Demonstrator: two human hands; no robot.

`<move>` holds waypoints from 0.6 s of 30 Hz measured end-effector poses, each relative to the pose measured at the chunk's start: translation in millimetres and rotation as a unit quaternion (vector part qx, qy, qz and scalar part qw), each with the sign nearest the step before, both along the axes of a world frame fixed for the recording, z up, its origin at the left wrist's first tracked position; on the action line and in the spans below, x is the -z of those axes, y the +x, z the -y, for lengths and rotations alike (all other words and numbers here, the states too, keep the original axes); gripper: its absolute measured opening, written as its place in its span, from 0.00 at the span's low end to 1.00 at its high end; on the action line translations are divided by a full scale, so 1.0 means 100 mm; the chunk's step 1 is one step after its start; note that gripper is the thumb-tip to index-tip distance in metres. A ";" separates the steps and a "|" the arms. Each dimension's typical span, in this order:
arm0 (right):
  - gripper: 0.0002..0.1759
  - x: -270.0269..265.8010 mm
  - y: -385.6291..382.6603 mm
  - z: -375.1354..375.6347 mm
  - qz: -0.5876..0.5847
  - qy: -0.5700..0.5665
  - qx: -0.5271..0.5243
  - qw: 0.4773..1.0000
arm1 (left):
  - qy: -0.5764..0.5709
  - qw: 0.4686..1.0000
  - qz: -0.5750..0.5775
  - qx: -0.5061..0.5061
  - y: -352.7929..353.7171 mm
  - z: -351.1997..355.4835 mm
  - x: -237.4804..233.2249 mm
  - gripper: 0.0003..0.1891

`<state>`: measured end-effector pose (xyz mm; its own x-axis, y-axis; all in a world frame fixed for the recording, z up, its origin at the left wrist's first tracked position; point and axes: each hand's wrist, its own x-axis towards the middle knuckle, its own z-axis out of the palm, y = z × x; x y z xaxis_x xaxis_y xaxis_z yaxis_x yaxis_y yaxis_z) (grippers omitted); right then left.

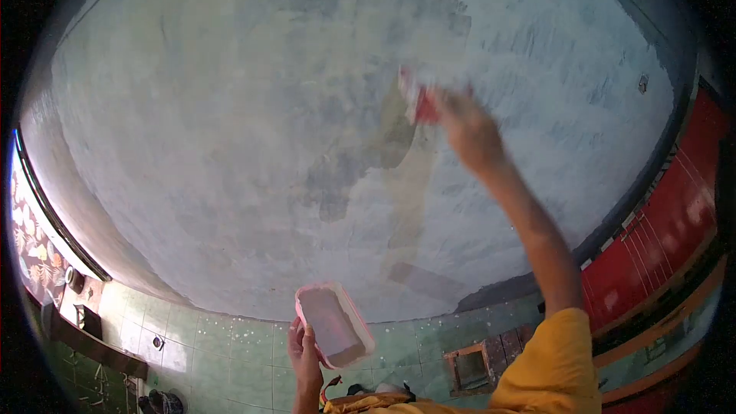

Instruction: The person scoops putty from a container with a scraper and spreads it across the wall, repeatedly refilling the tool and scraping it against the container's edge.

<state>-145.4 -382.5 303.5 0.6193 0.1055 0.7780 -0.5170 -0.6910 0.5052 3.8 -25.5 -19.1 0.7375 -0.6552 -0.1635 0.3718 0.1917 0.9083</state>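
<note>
R hand [471, 134] clamped on red tool [425, 106] @ wall [215, 146]; L hand [306, 354] clamped on tub [355, 314].

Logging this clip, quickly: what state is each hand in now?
Left hand: holding a pink container.
Right hand: closed on a red-and-white tool, motion-blurred.

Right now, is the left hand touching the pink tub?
Touching. The head view shows the left hand holding the pink tub at its left side, thumb against the edge, no gap between.
</note>
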 end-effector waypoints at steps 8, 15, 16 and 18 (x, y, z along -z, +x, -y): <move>0.26 0.61 -0.05 -0.24 0.018 0.127 -0.056 0.990 | -0.011 1.000 0.008 0.011 0.01 0.03 -0.02 0.29; 0.34 1.12 0.33 0.04 0.026 0.075 0.038 0.996 | 0.034 0.999 0.003 0.021 0.01 0.09 0.08 0.29; 0.34 1.51 0.31 0.04 0.008 0.083 0.044 0.996 | 0.036 0.999 0.001 0.014 0.02 0.13 0.05 0.29; 0.33 1.98 0.18 -0.17 -0.022 0.121 0.040 0.992 | 0.050 0.999 -0.010 0.002 -0.01 0.08 0.03 0.28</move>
